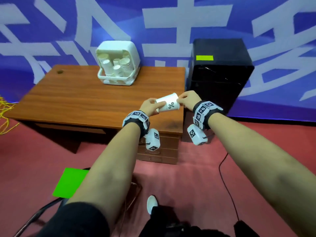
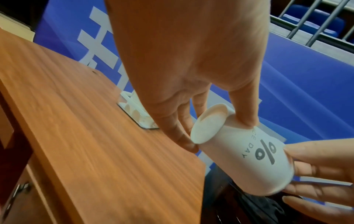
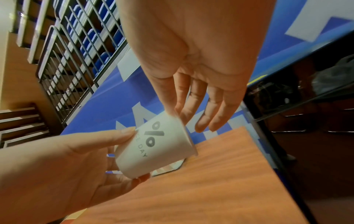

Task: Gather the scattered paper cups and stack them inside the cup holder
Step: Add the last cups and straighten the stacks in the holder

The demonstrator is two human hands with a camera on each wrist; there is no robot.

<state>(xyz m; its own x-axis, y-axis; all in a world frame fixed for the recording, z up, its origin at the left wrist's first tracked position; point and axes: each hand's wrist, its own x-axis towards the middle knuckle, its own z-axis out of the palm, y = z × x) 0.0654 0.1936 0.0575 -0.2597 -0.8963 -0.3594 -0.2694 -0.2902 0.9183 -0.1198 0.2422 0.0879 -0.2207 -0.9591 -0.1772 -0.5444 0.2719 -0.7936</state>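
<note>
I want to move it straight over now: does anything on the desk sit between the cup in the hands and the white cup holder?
Nothing visible does. The paper cup is held above the desk's near right corner by both hands; the desktop between it and the cup holder at the back shows only bare wood.

We can read a big black "%" sign on the side of the white paper cup (image 1: 168, 104). Under the sign there are thin grey letters. In the wrist views we can read "DAY" at the end, with letters before it that look like "CE". The start of that word is hidden by fingers. The big white shapes on the blue wall (image 1: 171, 23) behind the desk look like writing, but we cannot read them.
</note>
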